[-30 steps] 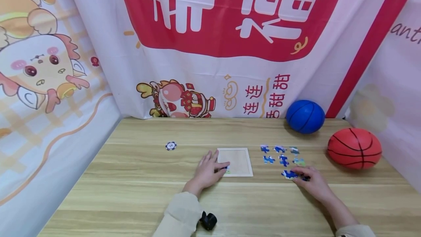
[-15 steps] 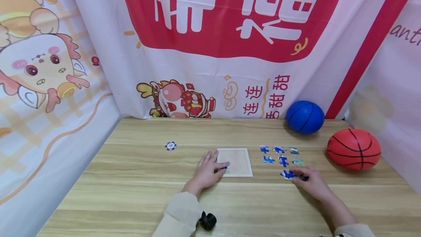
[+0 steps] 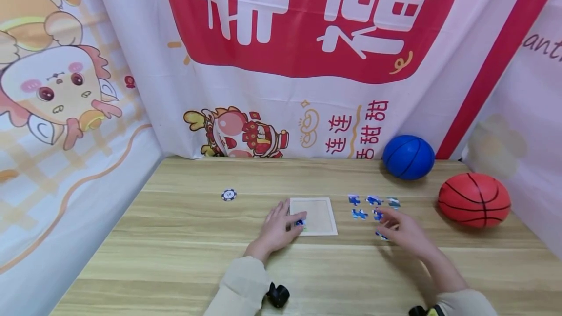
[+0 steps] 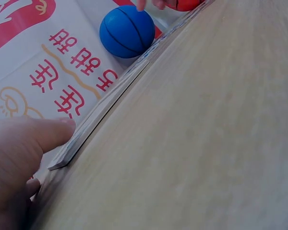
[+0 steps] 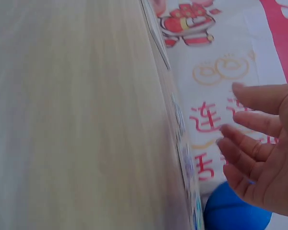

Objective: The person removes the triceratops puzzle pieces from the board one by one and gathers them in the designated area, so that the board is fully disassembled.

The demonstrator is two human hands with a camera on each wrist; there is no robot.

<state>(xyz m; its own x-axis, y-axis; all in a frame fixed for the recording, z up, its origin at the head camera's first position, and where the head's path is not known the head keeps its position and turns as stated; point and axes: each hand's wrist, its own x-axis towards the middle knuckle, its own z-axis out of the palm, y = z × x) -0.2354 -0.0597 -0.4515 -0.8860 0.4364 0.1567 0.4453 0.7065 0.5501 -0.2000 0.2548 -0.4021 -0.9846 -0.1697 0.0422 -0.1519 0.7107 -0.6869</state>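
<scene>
My left hand [image 3: 276,228] rests at the left side of a square, pale puzzle frame [image 3: 332,216], fingers extended. Between its thumb and index finger, a small blue puzzle piece [image 3: 300,222] shows inside the frame's lower left corner. In the left wrist view, the thumb [image 4: 55,134] lies straight along the frame's edge. My right hand [image 3: 406,235] hovers above the loose puzzle pieces [image 3: 359,214] to the right of the frame. Its fingers are loosely bent and apart in the right wrist view, with nothing between them. The hand hides some of the pieces below it.
A blue ball [image 3: 409,157] and a red ball [image 3: 474,200] stand at the back right of the wooden table [image 3: 175,257]. A round chip [image 3: 229,195] lies left of the frame. Printed cloth [image 3: 298,72] hangs behind the table.
My right hand has lifted off the lower right pieces and shifted slightly left and up. My left hand stays at the frame, and more of the blue piece beside its thumb shows.
</scene>
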